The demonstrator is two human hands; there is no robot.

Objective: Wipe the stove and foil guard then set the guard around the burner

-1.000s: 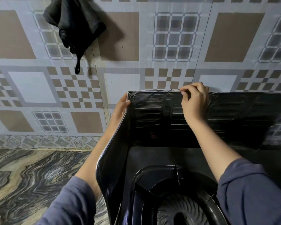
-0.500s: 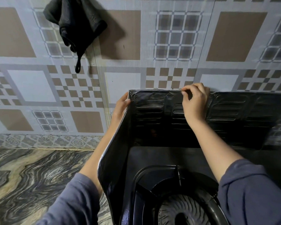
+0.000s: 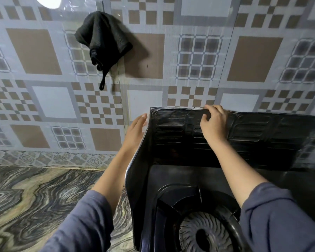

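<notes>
- Placement of the guard is the step in hand. No cloth is in either hand, and the dark cloth [image 3: 102, 39] hangs on the tiled wall [image 3: 253, 59] at the upper left of the frame, so I judge the wiping to be over.
- Guard [image 3: 262, 135]: it stands upright in the middle and right of the frame. Its back panel runs along the wall behind the stove [image 3: 173, 177], and its left panel is folded forward past the burner [image 3: 205, 233] at the bottom centre.
- Right hand [image 3: 215, 124]: the fingers [image 3: 210, 109] are curled over the top edge of the back panel, with the thumb on the near face, so they pinch the rim.
- Left hand [image 3: 135, 128]: it lies against the outside of the left fold, near the top corner, with the fingers straight and close together. It presses rather than grips.
- Right end of the guard: it reaches toward the right edge of the frame and looks flat against the wall. I cannot tell whether it is folded forward there.
- Next move, as I judge it: square the left corner and seat the bottom edge on the stove top. Then bend the right end forward so the guard wraps the burner on three sides.
- Care needed: thin foil creases easily, so light, even pressure suits it.
- Counter [image 3: 35, 197]: marbled stone fills the lower left of the frame.
</notes>
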